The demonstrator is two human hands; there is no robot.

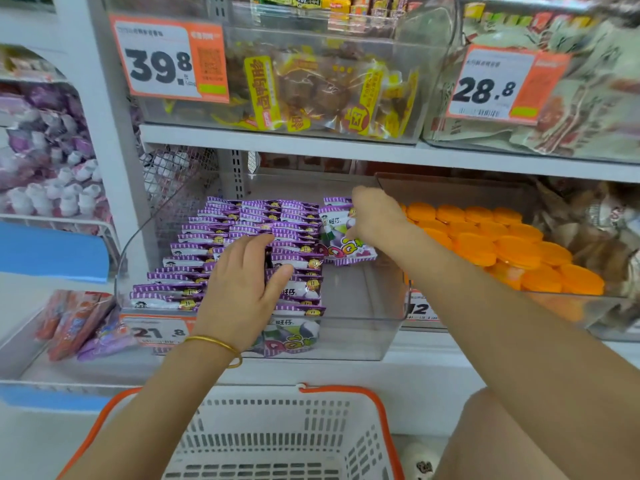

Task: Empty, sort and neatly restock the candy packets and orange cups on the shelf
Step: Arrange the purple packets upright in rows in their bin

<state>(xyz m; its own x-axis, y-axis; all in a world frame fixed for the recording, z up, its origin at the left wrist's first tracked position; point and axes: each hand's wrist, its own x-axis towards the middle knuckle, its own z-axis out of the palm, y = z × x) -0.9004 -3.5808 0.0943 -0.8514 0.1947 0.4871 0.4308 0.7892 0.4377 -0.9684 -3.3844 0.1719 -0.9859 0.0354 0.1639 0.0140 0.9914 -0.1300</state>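
Purple-and-white candy packets [221, 237] stand in tidy overlapping rows in the left and middle of a clear plastic bin [367, 337] on the shelf. My left hand [242, 289] rests flat on the front of the middle rows, fingers slightly curled over packet tops. My right hand [375, 216] reaches to the bin's back right and pinches a candy packet [341, 233] that leans on a few others there. The bin's right front floor is bare. Orange cups [498, 244] with orange lids fill the neighbouring clear bin [554, 306] to the right.
A white basket with an orange rim [277, 441] sits below my arms, its visible part holding nothing. Price tags read 21.8 [157, 332], 39.8 [166, 64] and 28.8 [491, 86]. Bins of other snacks sit on the upper shelf [346, 145]. A low tray [20, 358] at left holds red and purple packets.
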